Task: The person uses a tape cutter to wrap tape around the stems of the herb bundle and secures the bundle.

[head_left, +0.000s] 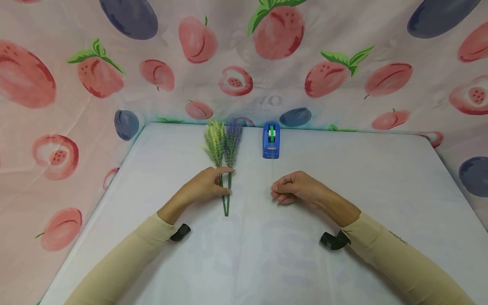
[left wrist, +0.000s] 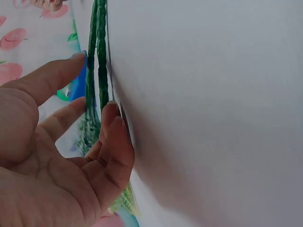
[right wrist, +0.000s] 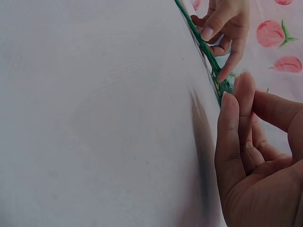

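Note:
Two artificial flower sprigs, one yellow [head_left: 215, 142] and one purple [head_left: 232, 137], lie side by side on the white table. My left hand [head_left: 206, 184] is at their green stems [left wrist: 102, 66], with thumb and index finger extended across them. In the left wrist view the other fingers bend loosely beside the stems. A blue tape dispenser [head_left: 271, 146] with a green-cored roll stands at the back. My right hand [head_left: 299, 188] is in front of it, thumb and fingertips pinched together. A faint clear strip of tape [head_left: 272, 169] seems to run from the dispenser to those fingertips.
A white cloth covers the table [head_left: 381, 182]. Behind and to the sides hangs a fruit-patterned curtain [head_left: 236, 51]. Dark wrist-worn devices [head_left: 334, 240] show under both sleeves.

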`<state>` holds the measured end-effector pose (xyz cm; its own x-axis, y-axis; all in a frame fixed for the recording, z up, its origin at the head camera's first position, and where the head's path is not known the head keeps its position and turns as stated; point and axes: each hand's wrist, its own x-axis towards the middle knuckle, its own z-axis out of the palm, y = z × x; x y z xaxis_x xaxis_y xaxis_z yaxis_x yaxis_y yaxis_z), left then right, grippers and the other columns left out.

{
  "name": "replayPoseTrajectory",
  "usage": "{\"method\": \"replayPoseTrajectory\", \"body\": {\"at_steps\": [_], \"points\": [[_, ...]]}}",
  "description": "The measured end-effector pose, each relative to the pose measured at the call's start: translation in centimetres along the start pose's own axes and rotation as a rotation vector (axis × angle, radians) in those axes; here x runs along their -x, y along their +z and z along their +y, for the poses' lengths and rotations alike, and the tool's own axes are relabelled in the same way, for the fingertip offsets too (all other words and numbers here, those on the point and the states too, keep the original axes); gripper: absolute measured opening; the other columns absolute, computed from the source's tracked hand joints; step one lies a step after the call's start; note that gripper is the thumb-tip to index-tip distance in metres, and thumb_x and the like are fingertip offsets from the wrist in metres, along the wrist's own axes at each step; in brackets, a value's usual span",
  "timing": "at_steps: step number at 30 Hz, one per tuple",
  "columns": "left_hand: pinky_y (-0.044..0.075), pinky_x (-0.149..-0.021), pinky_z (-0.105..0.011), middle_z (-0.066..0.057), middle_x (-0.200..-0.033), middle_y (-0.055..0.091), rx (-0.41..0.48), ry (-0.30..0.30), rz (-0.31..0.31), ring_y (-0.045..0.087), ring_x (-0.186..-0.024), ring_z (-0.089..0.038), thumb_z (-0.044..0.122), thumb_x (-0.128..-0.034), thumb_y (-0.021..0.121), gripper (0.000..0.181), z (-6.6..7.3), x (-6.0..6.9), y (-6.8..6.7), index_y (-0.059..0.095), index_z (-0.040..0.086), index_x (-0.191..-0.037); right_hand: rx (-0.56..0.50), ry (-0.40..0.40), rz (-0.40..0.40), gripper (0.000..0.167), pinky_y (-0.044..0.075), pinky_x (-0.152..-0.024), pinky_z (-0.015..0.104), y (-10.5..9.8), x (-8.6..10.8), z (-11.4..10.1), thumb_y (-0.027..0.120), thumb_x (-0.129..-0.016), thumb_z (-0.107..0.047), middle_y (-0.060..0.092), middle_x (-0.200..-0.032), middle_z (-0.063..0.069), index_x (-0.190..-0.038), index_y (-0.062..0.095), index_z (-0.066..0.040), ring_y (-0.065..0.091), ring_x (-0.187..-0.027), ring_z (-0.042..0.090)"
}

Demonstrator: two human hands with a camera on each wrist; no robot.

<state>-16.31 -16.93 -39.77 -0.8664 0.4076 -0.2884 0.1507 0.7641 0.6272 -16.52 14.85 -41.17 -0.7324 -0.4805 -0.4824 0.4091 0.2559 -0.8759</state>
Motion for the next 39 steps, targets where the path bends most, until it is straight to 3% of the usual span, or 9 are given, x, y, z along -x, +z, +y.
{"method": "replayPoseTrajectory", "body": {"at_steps": [9, 13, 19, 24, 26, 33, 36, 39], "points": [[0.043, -0.068, -0.035, -0.008, -0.089, 0.057, -0.012, -0.078, 0.086, 0.051, -0.078, -0.023, 0.015, -0.0879, 0.077, 0.053, 0.9, 0.1, 1.1, 0.056, 0.016, -0.137, -0.005, 0.005, 0.001, 0.03, 0.061, -0.077, 0.031, 0.0, -0.1, 0.0, 0.07, -0.097, -0.014, 0.077, -0.091, 0.008, -0.115, 0.067, 0.009, 0.07, -0.072, 0.01], [0.042, -0.067, -0.036, -0.008, -0.082, 0.059, -0.002, -0.116, 0.125, 0.05, -0.073, -0.023, 0.012, -0.0872, 0.075, 0.052, 1.3, 0.2, 1.5, 0.056, 0.015, -0.135, -0.009, 0.005, -0.002, 0.029, 0.061, -0.078, 0.031, 0.0, -0.1, 0.0, 0.071, -0.097, -0.014, 0.077, -0.091, 0.008, -0.115, 0.068, 0.009, 0.07, -0.072, 0.01], [0.046, -0.059, -0.033, -0.008, -0.077, 0.062, 0.096, -0.149, 0.139, 0.056, -0.061, -0.022, 0.007, -0.0893, 0.072, 0.048, 1.0, 0.3, 1.3, 0.056, 0.016, -0.134, 0.007, 0.001, -0.003, 0.031, 0.061, -0.077, 0.031, -0.1, -0.1, 0.0, 0.072, -0.096, -0.015, 0.077, -0.091, 0.008, -0.114, 0.068, 0.009, 0.07, -0.072, 0.01], [0.053, -0.058, -0.035, -0.012, -0.082, 0.061, 0.25, -0.132, 0.124, 0.064, -0.062, -0.024, 0.0, -0.0907, 0.068, 0.051, 0.4, 0.6, 0.9, 0.053, 0.014, -0.137, 0.012, -0.001, -0.005, 0.032, 0.061, -0.077, 0.031, -0.1, -0.1, 0.1, 0.072, -0.096, -0.016, 0.077, -0.092, 0.009, -0.115, 0.068, 0.01, 0.07, -0.072, 0.01], [0.056, -0.06, -0.037, -0.015, -0.087, 0.059, 0.349, -0.127, 0.107, 0.067, -0.067, -0.025, -0.003, -0.0918, 0.066, 0.054, 0.1, 0.7, 0.9, 0.05, 0.013, -0.14, 0.013, -0.002, -0.007, 0.032, 0.061, -0.077, 0.031, -0.1, -0.1, 0.1, 0.072, -0.096, -0.015, 0.077, -0.092, 0.009, -0.116, 0.068, 0.01, 0.07, -0.072, 0.01], [0.06, -0.076, -0.041, -0.024, -0.124, 0.048, 0.709, -0.151, 0.043, 0.072, -0.095, -0.028, -0.007, -0.0969, 0.059, 0.064, -0.5, 1.5, 0.7, 0.024, 0.007, -0.149, 0.007, -0.005, -0.013, 0.031, 0.061, -0.077, 0.03, -0.1, -0.2, 0.2, 0.071, -0.096, -0.015, 0.077, -0.091, 0.008, -0.115, 0.068, 0.009, 0.07, -0.072, 0.01], [0.059, -0.086, -0.041, -0.031, -0.133, 0.054, 0.798, -0.144, 0.017, 0.071, -0.103, -0.029, -0.007, -0.0965, 0.059, 0.078, -0.7, 1.6, 0.7, 0.009, 0.004, -0.155, 0.01, -0.005, -0.014, 0.031, 0.06, -0.077, 0.03, -0.1, -0.3, 0.1, 0.071, -0.096, -0.015, 0.077, -0.091, 0.008, -0.116, 0.068, 0.009, 0.07, -0.072, 0.01], [0.058, -0.09, -0.04, -0.03, -0.13, 0.063, 0.857, -0.141, -0.017, 0.071, -0.108, -0.029, -0.006, -0.0966, 0.062, 0.088, -0.9, 1.8, 0.8, 0.0, 0.0, -0.16, 0.011, -0.005, -0.019, 0.032, 0.06, -0.077, 0.03, -0.1, -0.3, 0.1, 0.071, -0.096, -0.015, 0.077, -0.091, 0.008, -0.116, 0.068, 0.01, 0.07, -0.073, 0.01]]}}
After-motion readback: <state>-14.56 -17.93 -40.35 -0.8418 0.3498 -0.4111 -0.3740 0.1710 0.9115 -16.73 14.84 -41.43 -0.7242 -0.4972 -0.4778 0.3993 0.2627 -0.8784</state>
